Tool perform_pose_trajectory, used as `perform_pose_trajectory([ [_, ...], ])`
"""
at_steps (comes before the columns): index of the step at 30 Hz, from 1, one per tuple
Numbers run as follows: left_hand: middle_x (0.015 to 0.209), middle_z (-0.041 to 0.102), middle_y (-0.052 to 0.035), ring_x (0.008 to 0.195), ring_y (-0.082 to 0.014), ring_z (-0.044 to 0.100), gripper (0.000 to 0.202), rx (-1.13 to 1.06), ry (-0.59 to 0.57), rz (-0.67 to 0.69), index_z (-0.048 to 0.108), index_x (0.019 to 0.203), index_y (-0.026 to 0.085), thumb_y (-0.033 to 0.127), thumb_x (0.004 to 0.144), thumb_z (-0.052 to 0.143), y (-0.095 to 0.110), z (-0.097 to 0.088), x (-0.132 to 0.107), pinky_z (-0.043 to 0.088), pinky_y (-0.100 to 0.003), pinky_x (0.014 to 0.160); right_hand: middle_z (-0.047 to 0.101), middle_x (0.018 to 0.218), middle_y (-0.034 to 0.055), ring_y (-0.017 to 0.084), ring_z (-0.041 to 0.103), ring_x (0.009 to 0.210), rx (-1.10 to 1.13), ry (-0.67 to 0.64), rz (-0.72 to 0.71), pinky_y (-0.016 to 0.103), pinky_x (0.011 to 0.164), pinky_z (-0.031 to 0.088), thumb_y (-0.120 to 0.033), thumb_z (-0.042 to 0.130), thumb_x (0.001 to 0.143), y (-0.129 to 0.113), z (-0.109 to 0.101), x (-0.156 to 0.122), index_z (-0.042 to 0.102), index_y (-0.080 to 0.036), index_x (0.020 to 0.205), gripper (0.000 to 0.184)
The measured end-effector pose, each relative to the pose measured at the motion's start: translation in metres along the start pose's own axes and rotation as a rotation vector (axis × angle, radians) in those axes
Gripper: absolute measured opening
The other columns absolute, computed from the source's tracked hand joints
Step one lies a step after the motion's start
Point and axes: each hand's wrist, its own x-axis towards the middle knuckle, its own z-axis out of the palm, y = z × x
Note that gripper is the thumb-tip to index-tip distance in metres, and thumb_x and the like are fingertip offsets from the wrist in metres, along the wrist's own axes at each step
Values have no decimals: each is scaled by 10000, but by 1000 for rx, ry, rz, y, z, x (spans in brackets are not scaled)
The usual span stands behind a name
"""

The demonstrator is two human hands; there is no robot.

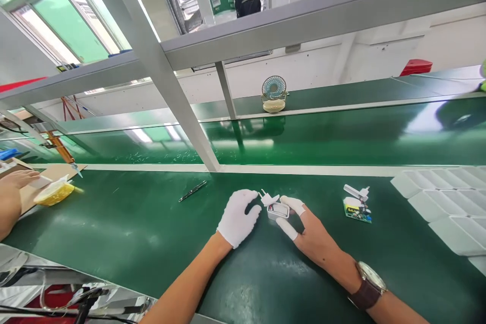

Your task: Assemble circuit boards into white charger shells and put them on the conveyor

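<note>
My left hand [237, 216], in a white glove, is curled beside a small white charger housing [277, 209] on the green bench [152, 223]. Its fingertips reach toward a white plug piece [269, 197] at the housing's top. My right hand [307, 230] wears white finger cots on thumb and forefinger and pinches the housing from the right. A watch [370, 283] sits on that wrist. To the right lie a small green circuit board [357, 211] and another white plug part [357, 193].
Tweezers [193, 191] lie left of my hands. White moulded trays [448, 202] sit at the right edge. Another person's hand [17, 182] rests on cardboard at far left beside a yellow container [55, 193]. A metal post [182, 111] rises behind; a small fan [274, 93] stands beyond the conveyor.
</note>
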Motion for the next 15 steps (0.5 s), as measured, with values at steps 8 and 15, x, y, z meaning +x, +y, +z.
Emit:
perform_pose_trajectory([
  [8, 1398, 588, -191, 1374, -379, 456, 527, 312, 173, -345, 564, 1363, 136, 370, 891, 564, -89, -82, 30, 332, -540, 1162, 603, 1378, 141, 314, 564, 1312, -53, 279, -327, 552, 1102, 497, -215, 532, 998, -15, -7, -1, 475, -251, 1475, 482],
  [15, 908, 715, -96, 971, -315, 653, 280, 373, -40, -381, 647, 703, 225, 395, 870, 499, -101, -98, 6, 528, -435, 879, 662, 1297, 171, 304, 595, 1272, -148, 230, -734, 510, 1074, 516, -73, 534, 950, -40, -11, -10, 462, -161, 1485, 547],
])
